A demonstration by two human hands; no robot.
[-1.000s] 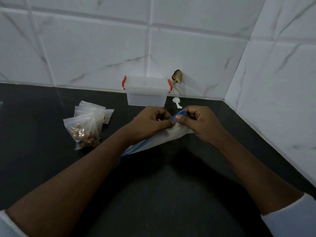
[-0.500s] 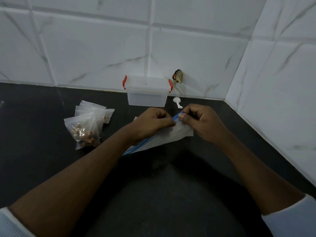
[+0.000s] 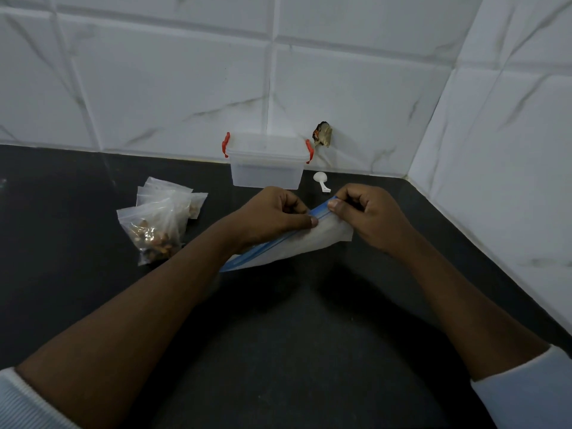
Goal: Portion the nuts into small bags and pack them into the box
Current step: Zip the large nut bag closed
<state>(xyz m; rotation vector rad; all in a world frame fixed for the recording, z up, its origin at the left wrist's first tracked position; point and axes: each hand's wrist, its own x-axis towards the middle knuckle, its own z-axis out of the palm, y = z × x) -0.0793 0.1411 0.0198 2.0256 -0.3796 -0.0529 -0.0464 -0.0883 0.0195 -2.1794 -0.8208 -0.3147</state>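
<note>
Left hand (image 3: 274, 216) and right hand (image 3: 370, 216) are both pinching the blue-zip clear plastic bag (image 3: 297, 246), just in front of the red-latched translucent plastic box (image 3: 266, 162).

Black stone countertop (image 3: 278, 351), beneath the fingers (image 3: 337, 206); white veined wall tiles (image 3: 173, 97), ragged brown wall hole (image 3: 323, 138) beyond them.

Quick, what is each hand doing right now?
Left hand: closed, pinching the zip bag at its blue seal.
Right hand: closed, pinching the same seal nearer its end.
</note>
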